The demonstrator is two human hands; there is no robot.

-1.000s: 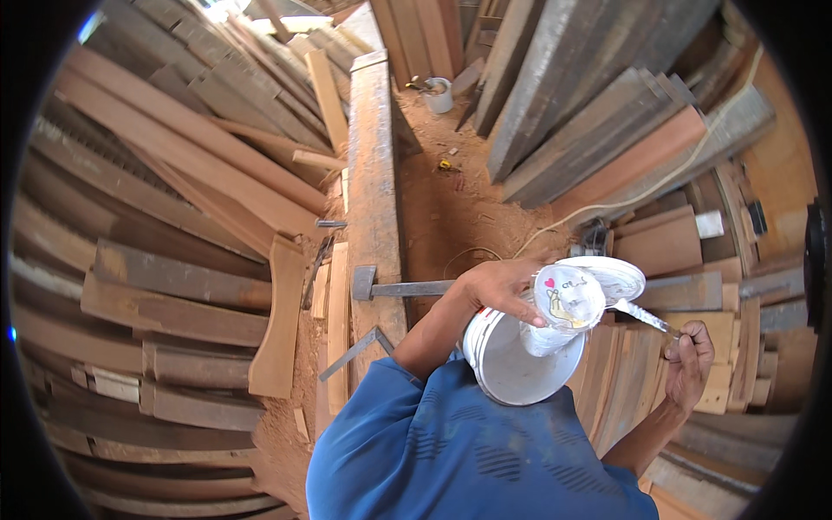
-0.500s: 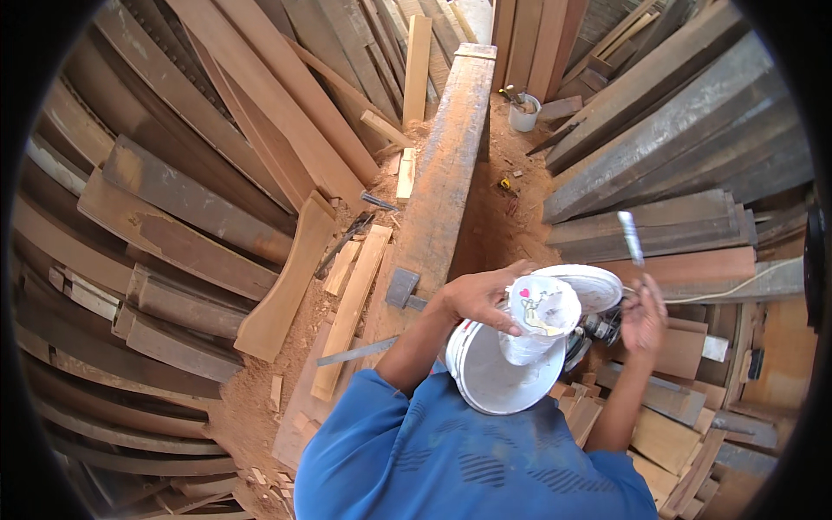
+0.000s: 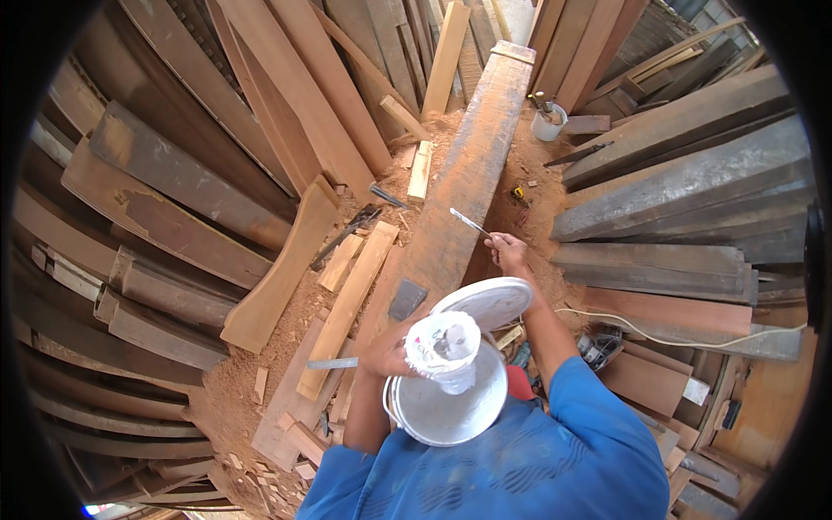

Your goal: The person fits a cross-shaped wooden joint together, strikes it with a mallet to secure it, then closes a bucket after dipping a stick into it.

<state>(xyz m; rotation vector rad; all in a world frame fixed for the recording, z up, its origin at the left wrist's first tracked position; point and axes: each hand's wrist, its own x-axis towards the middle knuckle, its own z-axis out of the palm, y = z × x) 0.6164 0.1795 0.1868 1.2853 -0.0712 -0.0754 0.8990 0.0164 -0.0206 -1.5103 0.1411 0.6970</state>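
My left hand [image 3: 386, 351] is closed round a white plastic cup [image 3: 442, 340] with a small coloured print and white smears inside. Under the cup is a white bucket [image 3: 475, 414], close against the blue shirt. A round white lid [image 3: 487, 301] stands tilted just beyond the cup; what supports it is hidden. Between its fingertips my right hand [image 3: 510, 253] grips a thin paintbrush [image 3: 470, 220], its white-coated end reaching over the long wooden beam [image 3: 472, 143].
On the beam's near end lies a hammer with a dark square head [image 3: 407, 298]. A metal ruler [image 3: 333, 363] pokes out by my left wrist. Planks [image 3: 182, 217] lean on both sides. Beyond is a white tool pail [image 3: 549, 126]. A pale cable [image 3: 676, 340] crosses the right side.
My right hand has swung forward and left, bringing the brush from the right side to above the beam. The cup, bucket and lid have shifted left and slightly down in view.
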